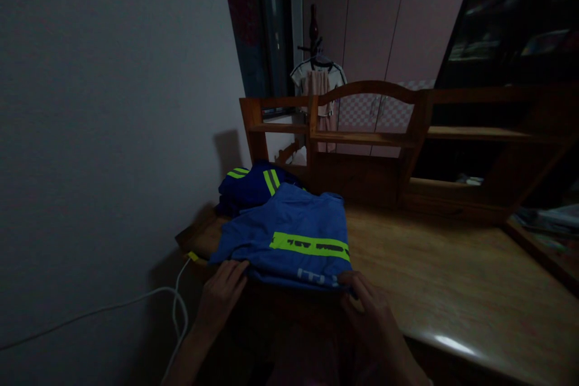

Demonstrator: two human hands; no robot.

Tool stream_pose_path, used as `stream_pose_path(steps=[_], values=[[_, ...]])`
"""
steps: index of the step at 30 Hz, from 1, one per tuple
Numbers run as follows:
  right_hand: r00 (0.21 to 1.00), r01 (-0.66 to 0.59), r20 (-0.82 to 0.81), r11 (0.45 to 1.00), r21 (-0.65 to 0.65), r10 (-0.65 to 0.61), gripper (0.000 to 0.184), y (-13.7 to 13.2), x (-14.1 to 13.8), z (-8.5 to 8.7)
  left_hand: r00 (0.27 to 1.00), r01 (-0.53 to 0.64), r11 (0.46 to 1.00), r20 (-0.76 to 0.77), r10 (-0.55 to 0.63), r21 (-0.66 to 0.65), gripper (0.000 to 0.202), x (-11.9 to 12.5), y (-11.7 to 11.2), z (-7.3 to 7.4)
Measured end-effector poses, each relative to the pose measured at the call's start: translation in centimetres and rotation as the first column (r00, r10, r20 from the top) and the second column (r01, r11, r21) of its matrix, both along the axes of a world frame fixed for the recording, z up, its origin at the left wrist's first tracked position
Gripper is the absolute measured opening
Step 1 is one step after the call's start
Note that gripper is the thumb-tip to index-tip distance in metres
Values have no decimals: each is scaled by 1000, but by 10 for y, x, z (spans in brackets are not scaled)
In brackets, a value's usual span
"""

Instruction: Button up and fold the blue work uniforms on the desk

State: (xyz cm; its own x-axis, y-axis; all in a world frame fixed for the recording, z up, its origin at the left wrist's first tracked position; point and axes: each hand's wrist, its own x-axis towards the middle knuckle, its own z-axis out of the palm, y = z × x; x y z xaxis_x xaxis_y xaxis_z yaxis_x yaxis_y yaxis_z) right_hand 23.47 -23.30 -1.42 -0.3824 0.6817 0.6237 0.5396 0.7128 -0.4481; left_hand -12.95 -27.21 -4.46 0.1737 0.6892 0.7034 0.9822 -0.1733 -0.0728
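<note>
A blue work shirt (294, 217) with a yellow-green reflective band and pale lettering lies folded at the table's front edge. At its near left corner, my left hand (226, 283) has its fingers closed over the cloth. My right hand (364, 295) pinches the near right corner, beside the lettering. Both thumbs are mostly hidden or dark. Behind the shirt, against the wall, sits a bunched dark blue garment (251, 187) with yellow-green and grey stripes, touching the shirt's far left side.
The wooden table (434, 259) stretches to the right, with a wooden shelf hutch (366, 139) along its back. A white cable (136, 297) hangs at the left by the wall (113, 102). Farther off stand a coat rack with hanging clothes (319, 75) and a pink wardrobe (375, 30).
</note>
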Motion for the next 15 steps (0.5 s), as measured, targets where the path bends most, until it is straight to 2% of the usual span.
stream_pose_path(steps=[3,6,11,15], values=[[999,-27,-35,995,-92,24,31,-1,-3,9,998,-48,999,-31,48,22,20,-6,-4,5],[1000,-16,-24,992,-123,13,32,-2,-5,17,997,-81,991,-8,82,108,16,-4,-8,16],[1000,-2,-6,997,-80,1,31,-2,-1,19,996,-85,984,24,83,159,12,14,-17,33],[998,55,39,998,-22,-55,29,-6,7,16,1000,-10,986,21,7,167,14,20,-25,40]])
